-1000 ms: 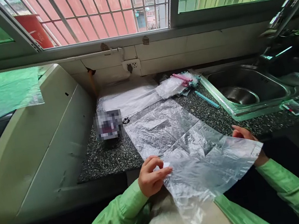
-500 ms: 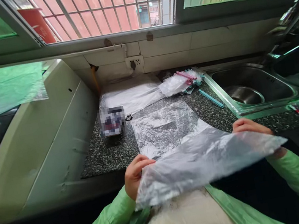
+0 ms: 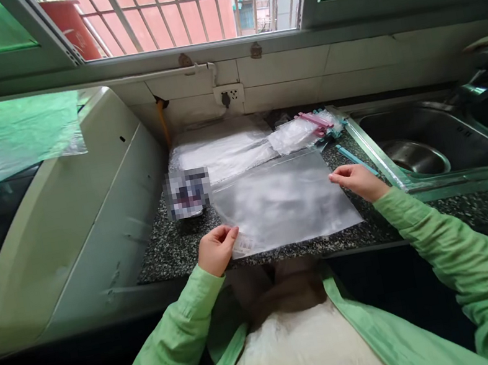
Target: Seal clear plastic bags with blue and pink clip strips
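A clear plastic bag (image 3: pixel 285 200) lies spread over the speckled counter in front of me, with faint print near its lower left corner. My left hand (image 3: pixel 218 250) pinches its left edge close to that corner. On the other side, my right hand (image 3: pixel 357 180) pinches the bag's right edge between thumb and fingers. Just behind the bag rests a stack of clear plastic bags (image 3: pixel 223 148). To the left of the bag sits a small blurred-out item (image 3: pixel 188 193).
A bundle of plastic with pink and teal sealing strips (image 3: pixel 310 128) lies at the back. One teal strip (image 3: pixel 357 159) is near my right hand. Farther right is a steel sink (image 3: pixel 433 130) holding a metal bowl (image 3: pixel 416 155). A pale appliance (image 3: pixel 85 191) stands left.
The bag has gone from being lifted, tilted toward me, to lying flat on the counter. Both hands have moved forward with it, and my right hand has come further left.
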Motion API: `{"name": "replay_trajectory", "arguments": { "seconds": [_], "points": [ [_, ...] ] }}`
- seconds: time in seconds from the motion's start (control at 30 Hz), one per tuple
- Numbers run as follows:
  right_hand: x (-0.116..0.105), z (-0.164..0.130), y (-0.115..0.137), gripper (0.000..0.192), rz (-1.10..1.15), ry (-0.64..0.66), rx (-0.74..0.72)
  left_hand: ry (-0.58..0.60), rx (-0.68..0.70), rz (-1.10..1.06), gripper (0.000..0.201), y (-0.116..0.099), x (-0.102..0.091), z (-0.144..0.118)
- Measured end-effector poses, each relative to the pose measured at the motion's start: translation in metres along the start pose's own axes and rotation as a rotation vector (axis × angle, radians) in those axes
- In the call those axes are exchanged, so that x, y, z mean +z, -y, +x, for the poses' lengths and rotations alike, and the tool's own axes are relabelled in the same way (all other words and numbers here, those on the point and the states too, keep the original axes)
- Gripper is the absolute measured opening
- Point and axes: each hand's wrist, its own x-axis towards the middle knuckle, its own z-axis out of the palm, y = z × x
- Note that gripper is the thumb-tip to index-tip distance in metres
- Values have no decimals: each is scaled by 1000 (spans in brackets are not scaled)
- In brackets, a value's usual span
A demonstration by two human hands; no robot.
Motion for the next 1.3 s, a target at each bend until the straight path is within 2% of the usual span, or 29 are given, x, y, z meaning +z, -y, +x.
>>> {"name": "replay_trajectory", "arguments": {
  "seconds": [0.13, 0.27, 0.33, 0.4, 0.53, 0.6, 0.7, 0.8, 0.97, 1.13, 1.3],
  "points": [
    [9, 11, -12, 38, -170, -18, -13, -33, 12, 325, 40, 2, -2, 12],
    [15, 15, -15, 27, -514, -64, 49, -12, -52, 640, 40, -5, 0, 19],
    [18, 15, -14, 25, -649, -85, 60, -8, -28, 744, 38, -8, 2, 21],
    [20, 15, -14, 24, -714, -95, 34, -49, 57, 783, 33, -8, 5, 22],
    [7, 8, -17, 27, -643, -144, -1, -214, 282, 736, 30, 2, 1, 17],
    [-5, -4, -21, 32, -516, -143, 3, -232, 351, 702, 32, 8, -5, 9],
    [-18, -29, -26, 40, -266, -47, 49, -122, 390, 633, 32, 16, -15, -6],
    [-19, -53, -25, 41, -77, 39, 107, -35, 381, 534, 28, 21, -18, -14],
    [-11, -73, -19, 40, -24, 55, 109, 11, 322, 321, 22, 19, -8, -11],
    [-8, -89, -28, 33, -109, -127, -17, 13, 288, 151, 19, 11, 5, -10],
    [-3, -111, -45, 30, -179, -287, -125, -17, 293, 149, 23, 7, 15, -12]
  ]
}}
